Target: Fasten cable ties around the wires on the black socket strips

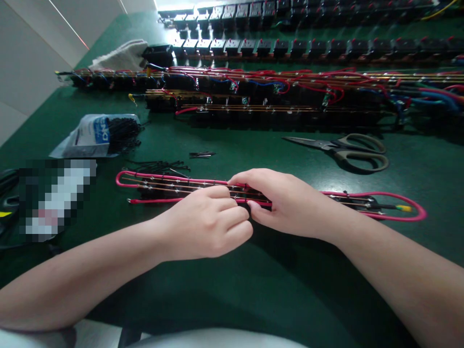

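A long black strip (163, 189) with thin copper-coloured rods lies across the table in front of me. Along both its edges runs a thick red wire (416, 208), looped at the ends and held by small black cable ties. My right hand (286, 203) is closed over the strip's middle, thumb at the near edge and fingers at the far one. Pressed up close beside it, my left hand (213, 220) is curled into a fist at the near edge; whatever its fingers pinch is hidden. Loose black cable ties (159, 166) lie just behind the strip.
Scissors (335, 146) lie behind my right hand. A plastic bag of black cable ties (99, 135) rests at the left, and a few short dark pieces (202, 155) lie nearer the middle. Rows of wired black assemblies (261, 92) fill the back of the green table (232, 295).
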Demonstrator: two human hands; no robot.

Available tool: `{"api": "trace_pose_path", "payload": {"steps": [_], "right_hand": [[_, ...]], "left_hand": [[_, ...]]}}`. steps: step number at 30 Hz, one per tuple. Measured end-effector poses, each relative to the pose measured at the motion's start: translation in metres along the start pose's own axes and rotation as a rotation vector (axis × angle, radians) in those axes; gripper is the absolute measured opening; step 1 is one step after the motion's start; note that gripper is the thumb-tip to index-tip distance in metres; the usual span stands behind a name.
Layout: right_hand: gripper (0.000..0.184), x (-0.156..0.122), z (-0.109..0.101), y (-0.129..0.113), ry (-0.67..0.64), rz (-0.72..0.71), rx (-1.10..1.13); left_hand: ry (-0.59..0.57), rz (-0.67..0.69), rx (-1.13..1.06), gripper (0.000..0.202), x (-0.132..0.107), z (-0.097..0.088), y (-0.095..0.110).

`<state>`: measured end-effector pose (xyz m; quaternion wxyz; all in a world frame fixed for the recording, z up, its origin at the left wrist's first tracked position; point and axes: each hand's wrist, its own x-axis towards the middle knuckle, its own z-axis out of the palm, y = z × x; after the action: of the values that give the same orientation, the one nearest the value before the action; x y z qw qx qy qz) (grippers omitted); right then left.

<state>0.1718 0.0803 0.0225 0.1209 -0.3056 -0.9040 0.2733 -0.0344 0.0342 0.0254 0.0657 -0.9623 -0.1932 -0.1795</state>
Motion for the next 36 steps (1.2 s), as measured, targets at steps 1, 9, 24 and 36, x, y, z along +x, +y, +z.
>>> {"api": "trace_pose_path", "payload": {"steps": [1,9,24,36], "right_hand": [[0.039,0.0001,-0.0001,0.0001,-0.002,-0.001,0.001],[0.037,0.0012,-0.0011,-0.0012,-0.018,0.005,0.012],[0.036,0.0011,-0.0006,-0.0001,-0.018,0.007,0.013],[0.037,0.0002,-0.0007,0.0009,-0.025,-0.007,0.029]], "left_hand": [[-0.015,-0.003,-0.001,0.028,0.0001,0.0011,-0.0003],[-0.066,-0.02,-0.056,0.026,-0.0017,0.008,-0.0038],[-0.077,-0.039,-0.089,0.029,-0.0003,0.0011,-0.0011],[-0.077,-0.104,-0.234,0.025,-0.0032,0.0046,-0.0035]]}}
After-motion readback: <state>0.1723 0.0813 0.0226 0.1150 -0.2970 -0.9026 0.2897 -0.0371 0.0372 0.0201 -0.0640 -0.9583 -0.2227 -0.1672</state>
